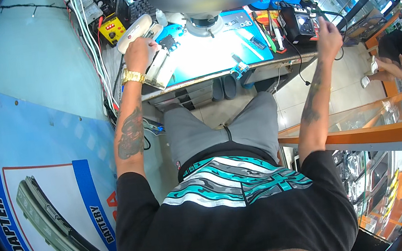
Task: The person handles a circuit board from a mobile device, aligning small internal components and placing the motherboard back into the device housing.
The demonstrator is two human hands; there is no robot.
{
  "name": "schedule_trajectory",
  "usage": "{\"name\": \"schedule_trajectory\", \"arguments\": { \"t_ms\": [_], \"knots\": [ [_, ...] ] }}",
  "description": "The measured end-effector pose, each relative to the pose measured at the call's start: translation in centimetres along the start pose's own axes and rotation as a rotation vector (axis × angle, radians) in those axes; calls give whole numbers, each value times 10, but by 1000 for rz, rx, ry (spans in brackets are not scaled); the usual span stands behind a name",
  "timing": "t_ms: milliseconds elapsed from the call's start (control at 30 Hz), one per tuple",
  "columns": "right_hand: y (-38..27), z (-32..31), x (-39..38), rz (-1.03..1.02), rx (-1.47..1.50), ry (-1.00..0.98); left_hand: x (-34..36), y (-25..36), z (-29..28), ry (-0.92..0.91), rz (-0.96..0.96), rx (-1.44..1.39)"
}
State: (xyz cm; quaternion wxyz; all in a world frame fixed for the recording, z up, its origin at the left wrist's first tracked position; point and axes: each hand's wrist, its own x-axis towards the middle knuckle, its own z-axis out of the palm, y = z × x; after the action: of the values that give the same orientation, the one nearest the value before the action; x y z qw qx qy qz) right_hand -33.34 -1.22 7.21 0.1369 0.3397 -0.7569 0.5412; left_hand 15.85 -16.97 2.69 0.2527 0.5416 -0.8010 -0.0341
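My left hand (139,53), a gold watch on its wrist, has curled fingers beside a pale open case (130,34), above an opened device or box (163,72) at the blue mat's left edge; what it grips is unclear. My right hand (328,39) is raised right of the bench, fingers curled, beside a black station (298,25) and its cable; anything in it is hidden. The blue mat (193,61) carries a small dark board (169,42), a blue clamp-like holder (240,69) and a microscope base (204,27).
A yellow-fronted unit (112,29) and hanging cables stand at the left by the wall. Screwdrivers and tools (272,31) lie right of the mat. A glass display case (384,188) is beside me at the lower right. Another person (392,52) is at the far right.
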Motion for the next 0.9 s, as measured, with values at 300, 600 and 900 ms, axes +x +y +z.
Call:
{"name": "schedule_trajectory", "arguments": {
  "t_ms": [300,600,900],
  "knots": [
    [-91,59,-177,-799,-289,-669,-20,-8,-31,-122,-59,-14],
    [-81,88,-185,-717,-235,-682,-37,-7,-33,-44,-35,179],
    [-100,58,-202,-432,-250,-728,-177,140,54,-394,-461,-1117]
  ]
}}
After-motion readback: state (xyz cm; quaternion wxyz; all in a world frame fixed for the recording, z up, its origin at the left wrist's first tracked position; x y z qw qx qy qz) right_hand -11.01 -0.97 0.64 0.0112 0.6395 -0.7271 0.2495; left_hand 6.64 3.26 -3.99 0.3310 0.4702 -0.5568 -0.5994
